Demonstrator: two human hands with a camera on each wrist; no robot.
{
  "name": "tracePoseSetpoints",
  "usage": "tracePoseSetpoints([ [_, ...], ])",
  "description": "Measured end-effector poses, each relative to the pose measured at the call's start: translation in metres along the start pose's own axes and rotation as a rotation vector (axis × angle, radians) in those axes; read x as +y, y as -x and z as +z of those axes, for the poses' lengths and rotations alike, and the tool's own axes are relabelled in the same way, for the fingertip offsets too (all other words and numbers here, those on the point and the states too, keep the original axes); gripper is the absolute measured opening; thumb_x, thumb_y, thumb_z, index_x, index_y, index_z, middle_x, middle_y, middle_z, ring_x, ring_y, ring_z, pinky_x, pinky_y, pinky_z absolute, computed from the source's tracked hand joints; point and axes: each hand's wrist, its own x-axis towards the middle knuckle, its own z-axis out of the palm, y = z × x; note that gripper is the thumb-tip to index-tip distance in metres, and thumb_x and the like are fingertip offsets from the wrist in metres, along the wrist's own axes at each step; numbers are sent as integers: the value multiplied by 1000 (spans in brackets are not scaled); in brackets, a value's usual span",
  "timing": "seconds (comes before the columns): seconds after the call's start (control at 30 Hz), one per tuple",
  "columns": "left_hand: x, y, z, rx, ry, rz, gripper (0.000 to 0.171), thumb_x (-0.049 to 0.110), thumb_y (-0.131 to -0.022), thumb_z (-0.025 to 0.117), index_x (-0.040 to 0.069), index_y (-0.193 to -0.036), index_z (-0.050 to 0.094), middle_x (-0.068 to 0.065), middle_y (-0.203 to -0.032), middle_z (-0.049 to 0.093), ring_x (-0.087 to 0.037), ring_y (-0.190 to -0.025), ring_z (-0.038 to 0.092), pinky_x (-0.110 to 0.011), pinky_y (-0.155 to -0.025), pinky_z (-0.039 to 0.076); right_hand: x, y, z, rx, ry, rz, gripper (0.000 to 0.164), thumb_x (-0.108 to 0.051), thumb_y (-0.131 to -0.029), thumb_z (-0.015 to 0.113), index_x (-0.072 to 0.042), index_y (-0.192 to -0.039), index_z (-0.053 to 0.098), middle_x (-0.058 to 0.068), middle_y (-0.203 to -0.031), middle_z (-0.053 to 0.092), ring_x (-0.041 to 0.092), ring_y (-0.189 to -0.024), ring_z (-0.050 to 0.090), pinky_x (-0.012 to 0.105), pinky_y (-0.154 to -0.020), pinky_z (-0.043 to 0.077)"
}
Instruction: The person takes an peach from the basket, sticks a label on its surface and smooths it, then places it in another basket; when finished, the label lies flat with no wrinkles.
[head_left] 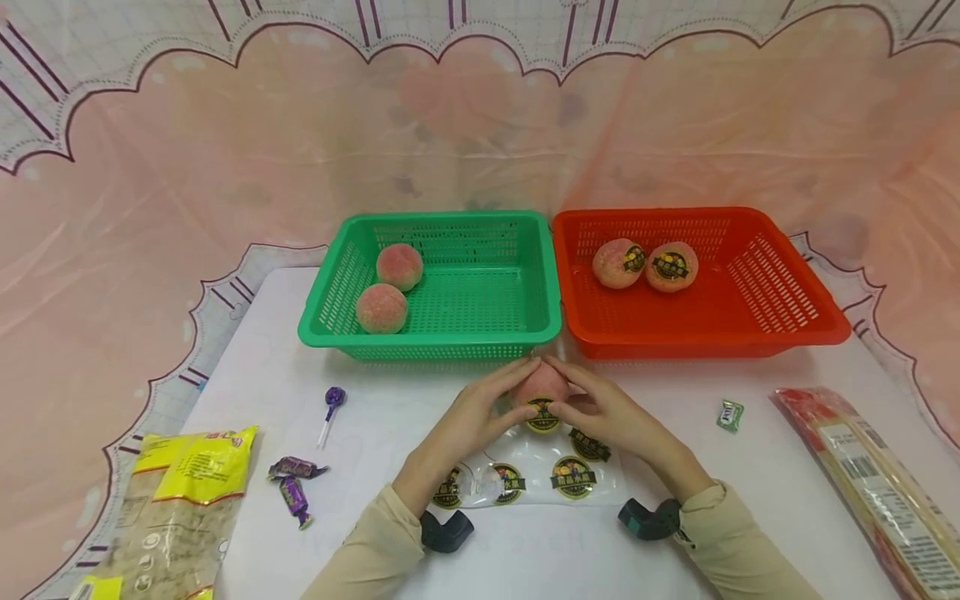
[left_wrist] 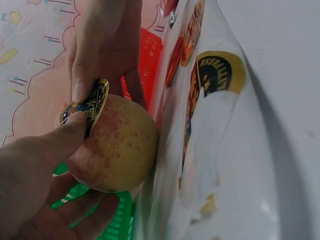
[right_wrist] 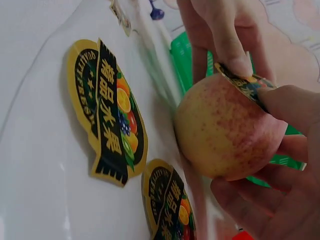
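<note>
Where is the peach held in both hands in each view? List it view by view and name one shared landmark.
Head: the peach sits centre, low, between both hands, just in front of the green basket.
Left wrist: the peach is centre-left, against the left hand's thumb.
Right wrist: the peach is right of centre, above the right hand's fingers.
Shared landmark: the round sticker being pressed onto the peach.

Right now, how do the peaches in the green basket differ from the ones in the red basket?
The two peaches in the green basket are bare, no sticker showing; the two peaches in the red basket each carry a dark round label. The green basket's pair sits at its left side, one behind the other; the red basket's pair sits side by side toward the back. Both pairs are pink, round and alike in size.
</note>
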Motion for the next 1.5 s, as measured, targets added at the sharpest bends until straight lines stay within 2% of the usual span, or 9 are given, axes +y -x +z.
tracePoseSetpoints([
  [0.2,-1,-1,-2,-26,-6,7,64,33,-81,61,26,-137,31,0,-143,32,-14,-129,33,-33,-104,33,1,0,-2,-2,10,-36,67,-31,-83,61,-23,-139,26,-1,-143,29,22,-112,51,31,-87,48],
  [0.47,-3,-1,-3,-27,-8,3,69,33,-78,64,28,-138,29,0,-143,31,-15,-130,33,-34,-104,33,0,-1,-2,39,234,-79,71,-34,-81,63,-18,-140,26,2,-144,30,22,-126,38,45,-99,36],
  [0.7,-1,-2,3,16,-7,9,73,26,-74,71,22,-137,33,0,-141,36,-15,-128,36,-33,-103,34,-1,0,1,72,294,-100,73,-26,-78,67,-12,-139,28,6,-141,35,19,-116,48,41,-94,42],
  [0.87,3,0,7,43,-59,-13,78,27,-72,73,24,-137,31,1,-141,36,-16,-127,38,-33,-101,37,-3,1,2,89,325,-103,74,-25,-78,68,-11,-138,29,7,-140,35,21,-119,46,43,-96,40],
  [1.1,9,1,16,107,-169,-63,81,33,-69,75,24,-136,32,5,-136,41,-13,-120,45,-32,-94,43,-5,3,9,109,414,-100,79,-41,-78,64,-17,-141,22,6,-141,34,22,-122,43,44,-97,39],
  [1.2,10,1,17,145,-195,-81,78,31,-67,76,25,-134,35,6,-132,45,-12,-117,48,-31,-91,45,-6,3,12,133,442,-93,82,-48,-77,61,-22,-141,18,6,-141,34,24,-120,45,45,-96,39],
  [1.3,10,1,17,169,-198,-84,77,31,-65,78,26,-130,38,7,-128,49,-11,-114,50,-29,-90,46,-6,2,13,161,460,-99,80,-49,-77,61,-23,-141,21,4,-139,38,23,-118,47,45,-95,40],
  [1.4,8,1,12,155,-172,-58,75,32,-64,78,26,-129,41,9,-127,50,-9,-112,51,-28,-90,45,-3,2,12,181,432,-116,76,-45,-76,64,-22,-139,28,2,-136,42,19,-114,50,42,-92,43],
  [1.5,4,2,3,90,-123,-28,73,34,-65,76,26,-129,43,11,-128,50,-8,-114,50,-27,-93,43,-1,3,10,183,385,-136,73,-42,-74,67,-22,-136,34,-2,-133,45,14,-111,52,38,-90,45],
])
